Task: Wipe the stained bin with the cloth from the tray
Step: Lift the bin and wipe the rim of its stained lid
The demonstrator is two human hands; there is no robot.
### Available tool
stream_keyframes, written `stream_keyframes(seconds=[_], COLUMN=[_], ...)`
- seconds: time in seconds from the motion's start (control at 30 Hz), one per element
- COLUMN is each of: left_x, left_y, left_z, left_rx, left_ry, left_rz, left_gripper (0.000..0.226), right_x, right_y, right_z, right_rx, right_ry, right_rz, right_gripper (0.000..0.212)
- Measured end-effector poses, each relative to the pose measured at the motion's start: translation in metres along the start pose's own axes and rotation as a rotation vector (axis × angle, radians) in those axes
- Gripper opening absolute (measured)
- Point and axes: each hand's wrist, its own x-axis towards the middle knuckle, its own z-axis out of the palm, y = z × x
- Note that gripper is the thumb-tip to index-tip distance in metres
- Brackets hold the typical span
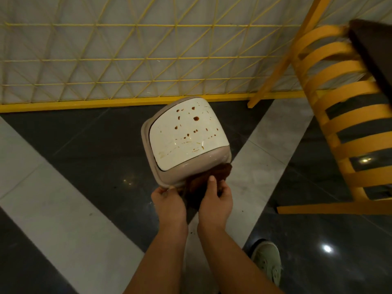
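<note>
While left hand (167,200) grips stained bin (186,136) rim | right hand (216,198) clutches brown cloth (203,183)

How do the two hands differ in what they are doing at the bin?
The right hand grips the brown cloth against the bin, thumb on top; the left hand holds no cloth and grips the bin's near rim. The right hand sits further right, under the lid's corner. Both are at the bin's near edge.

Tiled floor (84,204) w/ bin (186,141), chair (343,115).
</note>
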Motion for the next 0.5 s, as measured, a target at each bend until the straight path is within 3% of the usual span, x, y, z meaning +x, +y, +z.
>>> stream_keyframes(seconds=[0.13, 0.27, 0.37, 0.5], left_x=[0.000, 0.005, 0.008, 0.012], left_y=[-0.001, 0.002, 0.005, 0.008], left_z=[-0.001, -0.004, -0.007, -0.017], left_rx=[-0.002, -0.062, -0.047, -0.109], left_ry=[-0.004, -0.034, -0.023, 0.002], left_rz=[-0.005, -0.043, -0.033, -0.050], left_gripper=[0.028, 0.024, 0.030, 0.032], right_x=[0.015, 0.045, 0.055, 0.049], right_y=[-0.017, -0.060, -0.081, -0.072], right_z=[0.010, 0.000, -0.011, -0.018], right_rx=[-0.055, -0.133, -0.250, -0.326], right_ry=[0.017, -0.123, -0.231, -0.290], right_rz=[0.045, 0.107, 0.142, 0.198], right_gripper=[0.033, 0.035, 0.014, 0.024])
